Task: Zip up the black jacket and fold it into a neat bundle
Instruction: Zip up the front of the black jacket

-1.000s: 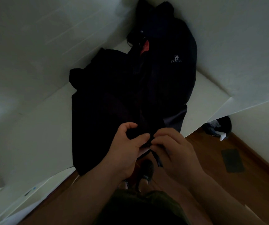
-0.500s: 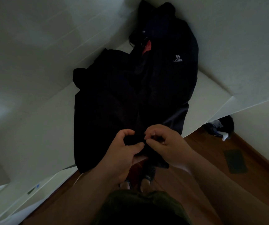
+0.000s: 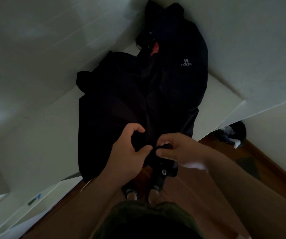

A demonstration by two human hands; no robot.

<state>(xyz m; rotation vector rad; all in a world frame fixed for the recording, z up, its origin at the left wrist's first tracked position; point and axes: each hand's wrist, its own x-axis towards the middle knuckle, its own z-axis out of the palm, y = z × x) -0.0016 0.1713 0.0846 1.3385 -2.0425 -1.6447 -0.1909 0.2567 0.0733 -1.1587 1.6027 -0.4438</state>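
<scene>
A black jacket point(image 3: 125, 100) with a white camel logo on its chest lies lengthwise on a white table point(image 3: 40, 144), hood at the far corner, hem hanging over the near edge. A bit of red shows at the collar. My left hand point(image 3: 130, 150) grips the left front edge near the hem, thumb and fingers curled round the cloth. Just to its right, my right hand point(image 3: 175, 149) pinches the other front edge by the zipper's bottom end. The zipper parts themselves are too dark to make out.
White walls close in behind and to the right of the table. A wooden floor point(image 3: 199, 187) lies below, with my feet in dark sandals point(image 3: 156, 185) under the hem. A dark bundle with white bits point(image 3: 231, 135) sits on the floor at the right.
Both hands have moved up and away from me along the jacket's hem, and the right hand has shifted closer to the left one while holding the cloth.
</scene>
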